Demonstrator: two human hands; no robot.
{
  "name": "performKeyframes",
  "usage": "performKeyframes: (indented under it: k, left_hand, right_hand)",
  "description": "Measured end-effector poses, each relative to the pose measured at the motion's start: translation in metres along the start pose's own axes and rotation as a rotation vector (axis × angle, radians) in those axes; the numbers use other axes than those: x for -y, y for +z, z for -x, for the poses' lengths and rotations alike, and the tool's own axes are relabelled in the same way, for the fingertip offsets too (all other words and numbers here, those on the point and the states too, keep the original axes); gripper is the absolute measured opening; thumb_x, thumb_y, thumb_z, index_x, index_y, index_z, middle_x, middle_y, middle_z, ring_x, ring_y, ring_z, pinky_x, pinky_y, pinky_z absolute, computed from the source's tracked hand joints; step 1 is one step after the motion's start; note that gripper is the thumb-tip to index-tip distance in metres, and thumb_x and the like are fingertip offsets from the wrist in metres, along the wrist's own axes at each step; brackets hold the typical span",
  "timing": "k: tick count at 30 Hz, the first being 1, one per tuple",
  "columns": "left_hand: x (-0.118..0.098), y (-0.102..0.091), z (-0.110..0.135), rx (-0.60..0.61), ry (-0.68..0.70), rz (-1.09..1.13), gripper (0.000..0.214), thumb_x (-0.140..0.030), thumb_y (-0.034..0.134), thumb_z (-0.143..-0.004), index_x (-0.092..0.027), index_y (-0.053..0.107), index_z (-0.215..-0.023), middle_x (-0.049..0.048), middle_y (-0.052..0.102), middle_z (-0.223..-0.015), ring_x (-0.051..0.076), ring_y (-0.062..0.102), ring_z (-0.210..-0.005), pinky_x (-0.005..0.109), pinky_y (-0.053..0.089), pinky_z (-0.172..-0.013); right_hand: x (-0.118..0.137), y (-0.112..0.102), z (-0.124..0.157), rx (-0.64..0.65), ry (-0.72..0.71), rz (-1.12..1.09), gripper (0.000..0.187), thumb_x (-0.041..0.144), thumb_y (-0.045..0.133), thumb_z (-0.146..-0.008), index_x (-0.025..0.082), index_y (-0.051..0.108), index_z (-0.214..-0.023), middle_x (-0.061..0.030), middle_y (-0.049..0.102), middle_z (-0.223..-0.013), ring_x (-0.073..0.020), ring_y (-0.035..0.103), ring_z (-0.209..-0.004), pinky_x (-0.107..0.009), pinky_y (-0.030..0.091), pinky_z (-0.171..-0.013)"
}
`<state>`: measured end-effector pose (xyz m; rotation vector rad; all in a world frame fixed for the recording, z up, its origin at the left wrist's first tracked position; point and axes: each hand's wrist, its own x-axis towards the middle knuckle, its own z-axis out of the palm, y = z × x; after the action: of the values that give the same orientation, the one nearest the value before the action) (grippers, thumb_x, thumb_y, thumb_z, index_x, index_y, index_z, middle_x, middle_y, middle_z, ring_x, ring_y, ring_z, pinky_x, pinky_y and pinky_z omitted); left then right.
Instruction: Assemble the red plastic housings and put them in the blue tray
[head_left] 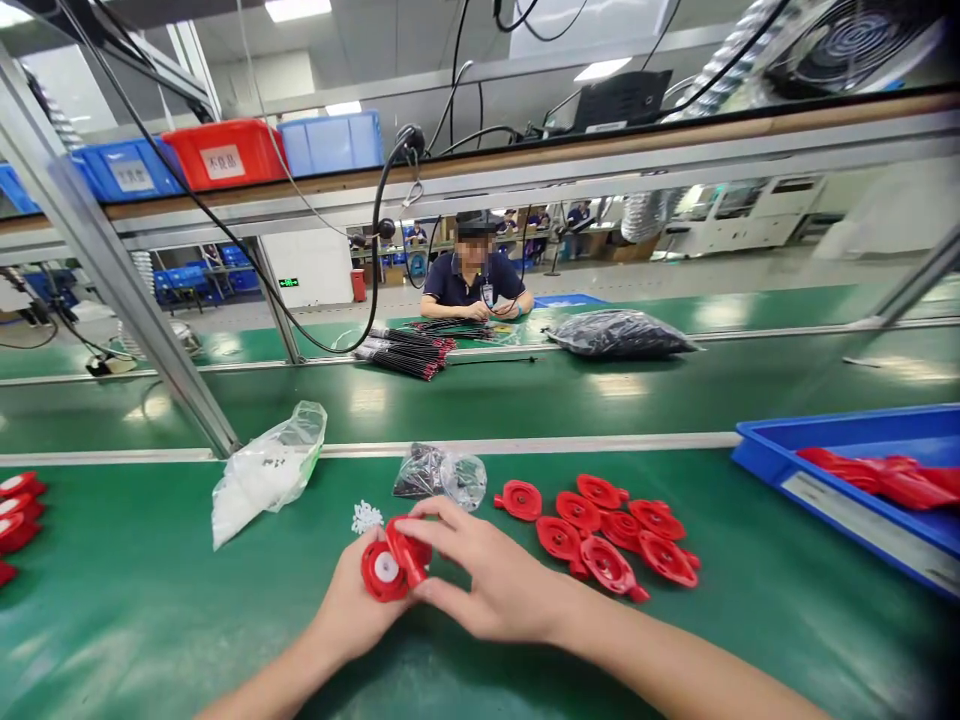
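My left hand (352, 605) grips a round red plastic part with a white centre (383, 571) just above the green table. My right hand (487, 580) pinches a second red plastic piece (411, 551) against it, fingers curled round. To the right of my hands lies a loose heap of several similar red round parts (607, 535). A small pile of tiny white pieces (366, 517) sits just beyond my left hand.
A clear bag of white pieces (262, 475) and a small bag of dark parts (439, 472) lie ahead. A blue tray (847, 470) with red parts stands at right; more red parts (16, 510) at the left edge. A person sits across the conveyor (480, 395) with black bundles.
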<state>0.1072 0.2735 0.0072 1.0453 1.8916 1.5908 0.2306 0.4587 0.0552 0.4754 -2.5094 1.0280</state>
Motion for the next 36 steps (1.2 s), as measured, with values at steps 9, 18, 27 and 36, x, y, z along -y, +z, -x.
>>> performKeyframes:
  k: [9, 18, 27, 36]
  left_hand:
    - [0.008, 0.002, 0.003, -0.043, -0.031, -0.069, 0.03, -0.009, 0.07, -0.067, -0.02, 0.044, -0.078, -0.0064, 0.047, -0.072, 0.01, 0.037, -0.067, 0.023, 0.035, -0.06]
    - [-0.003, 0.005, 0.005, 0.043, -0.035, 0.083, 0.028, -0.01, 0.07, -0.065, -0.018, 0.05, -0.083, -0.0038, 0.056, -0.075, 0.01, 0.045, -0.067, 0.024, 0.039, -0.06]
    - [-0.009, 0.007, 0.007, -0.004, -0.047, 0.053, 0.026, -0.011, 0.07, -0.066, -0.016, 0.053, -0.084, -0.0026, 0.06, -0.075, 0.01, 0.045, -0.065, 0.024, 0.041, -0.06]
    - [-0.008, 0.006, 0.011, 0.019, -0.039, 0.04, 0.031, -0.014, 0.074, -0.068, -0.019, 0.046, -0.081, -0.0061, 0.052, -0.07, 0.009, 0.041, -0.065, 0.023, 0.037, -0.057]
  right_hand:
    - [-0.001, 0.025, 0.005, -0.007, -0.142, 0.088, 0.055, 0.031, 0.066, -0.097, 0.024, 0.045, -0.147, -0.0153, 0.055, -0.143, -0.0287, 0.061, -0.123, -0.041, 0.057, -0.096]
    - [-0.009, 0.023, 0.003, 0.006, -0.186, 0.015, 0.052, 0.032, 0.069, -0.096, 0.023, 0.05, -0.144, -0.0154, 0.057, -0.143, -0.0265, 0.061, -0.126, -0.039, 0.054, -0.104]
    - [-0.012, 0.026, 0.004, -0.03, -0.276, 0.139, 0.049, 0.035, 0.062, -0.101, 0.02, 0.047, -0.145, -0.0196, 0.057, -0.144, -0.0291, 0.061, -0.127, -0.041, 0.056, -0.1]
    - [-0.012, 0.026, 0.005, -0.034, -0.322, 0.168, 0.047, 0.038, 0.061, -0.101, 0.02, 0.049, -0.142, -0.0203, 0.06, -0.139, -0.0287, 0.065, -0.113, -0.041, 0.057, -0.091]
